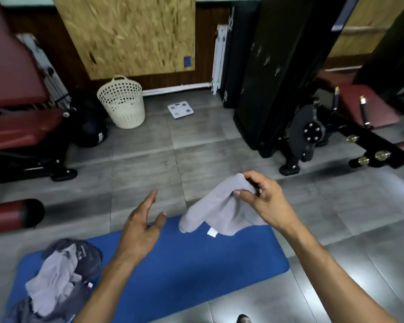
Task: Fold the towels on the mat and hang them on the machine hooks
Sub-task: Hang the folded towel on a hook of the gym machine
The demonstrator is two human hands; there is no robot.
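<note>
A blue mat [196, 264] lies on the grey tiled floor. My right hand [264, 199] pinches the top of a light grey towel [219, 210] and holds it up above the mat's far edge; a white label hangs from its lower hem. My left hand [145, 224] hovers beside it with straight fingers, holding nothing. A heap of grey and dark towels [58, 283] sits on the mat's left end. The black gym machine [278, 73] stands at the back right; I cannot make out its hooks.
A cream perforated laundry basket [123, 102] stands by the back wall, with a white bathroom scale [180, 110] on the floor to its right. Red padded benches [16, 127] fill the left side, and another red bench [364, 106] sits at the right. A red roller pad [12, 216] juts in at left.
</note>
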